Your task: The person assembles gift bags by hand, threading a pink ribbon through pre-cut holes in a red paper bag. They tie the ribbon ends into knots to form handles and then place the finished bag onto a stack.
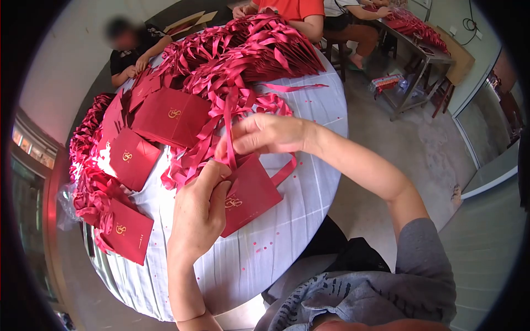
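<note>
A red paper gift bag [254, 196] with a gold emblem lies tilted on the table in front of me. My left hand [201, 207] is closed on its upper left edge, thumb and fingers pinching there. Just above the bag's opening, my right hand [268, 134] pinches a red ribbon [228, 127] that runs down to the bag. Its fingertips are partly hidden behind the ribbon. Another ribbon loop [286, 170] hangs at the bag's right side. Loose ribbons [190, 163] lie beside both hands.
The round table has a white cloth [298, 220] dotted with small red discs. Stacked red bags [171, 116] and a large ribboned pile [259, 55] cover its far side. More bags [130, 231] lie left. Co-workers sit opposite; a metal table [422, 52] stands behind.
</note>
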`<move>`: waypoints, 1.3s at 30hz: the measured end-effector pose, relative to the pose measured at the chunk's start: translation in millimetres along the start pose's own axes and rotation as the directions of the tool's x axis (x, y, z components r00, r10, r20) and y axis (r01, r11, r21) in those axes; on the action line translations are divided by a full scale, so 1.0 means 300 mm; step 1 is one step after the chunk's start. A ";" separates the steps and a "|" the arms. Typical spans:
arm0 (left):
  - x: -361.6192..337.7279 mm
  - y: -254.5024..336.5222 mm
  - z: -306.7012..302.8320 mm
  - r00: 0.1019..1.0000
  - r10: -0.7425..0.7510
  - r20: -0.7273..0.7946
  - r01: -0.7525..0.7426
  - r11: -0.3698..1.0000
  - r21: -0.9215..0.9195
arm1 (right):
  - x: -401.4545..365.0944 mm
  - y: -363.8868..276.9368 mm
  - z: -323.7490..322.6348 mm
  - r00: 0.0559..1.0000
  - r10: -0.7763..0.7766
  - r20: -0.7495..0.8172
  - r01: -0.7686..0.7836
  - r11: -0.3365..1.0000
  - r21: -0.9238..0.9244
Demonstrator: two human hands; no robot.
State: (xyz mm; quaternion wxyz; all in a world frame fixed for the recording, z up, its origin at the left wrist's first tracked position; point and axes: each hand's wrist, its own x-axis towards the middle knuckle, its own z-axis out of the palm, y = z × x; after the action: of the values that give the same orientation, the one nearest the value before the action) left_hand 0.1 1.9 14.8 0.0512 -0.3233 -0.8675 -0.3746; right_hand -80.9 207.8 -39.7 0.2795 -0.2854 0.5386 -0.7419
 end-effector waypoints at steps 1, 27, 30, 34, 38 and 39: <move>0.000 0.008 -0.005 0.999 -0.026 0.019 0.026 1.000 0.016 | -0.002 0.000 0.001 0.999 -0.013 0.048 0.014 0.999 -0.035; -0.026 0.044 -0.043 0.978 -0.071 0.198 0.037 0.985 0.171 | -0.051 -0.067 0.230 0.896 -0.274 -0.350 -0.014 0.771 -0.637; -0.028 0.045 -0.051 0.981 -0.023 0.193 0.005 0.996 0.092 | -0.038 -0.052 0.235 0.901 -0.268 -0.341 0.026 0.818 -0.575; -0.038 0.031 -0.064 0.991 0.087 0.103 -0.090 0.995 0.034 | -0.032 -0.031 0.260 0.822 -0.403 -0.402 0.051 0.756 -0.653; -0.080 0.080 -0.160 0.985 0.113 -0.133 -0.095 0.987 0.132 | -0.029 -0.017 0.248 0.744 -0.528 -0.409 0.131 0.715 -0.686; -0.095 0.052 -0.186 0.965 0.157 -0.210 -0.102 0.963 0.251 | -0.031 -0.018 0.243 0.719 -0.560 -0.411 0.145 0.699 -0.700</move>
State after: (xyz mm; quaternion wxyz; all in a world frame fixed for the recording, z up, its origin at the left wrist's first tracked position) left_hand 23.2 -43.2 54.8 0.2134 -0.3259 -0.8714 -0.2982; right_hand -22.2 169.4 -16.9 -0.1723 -0.2157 0.7414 -0.6117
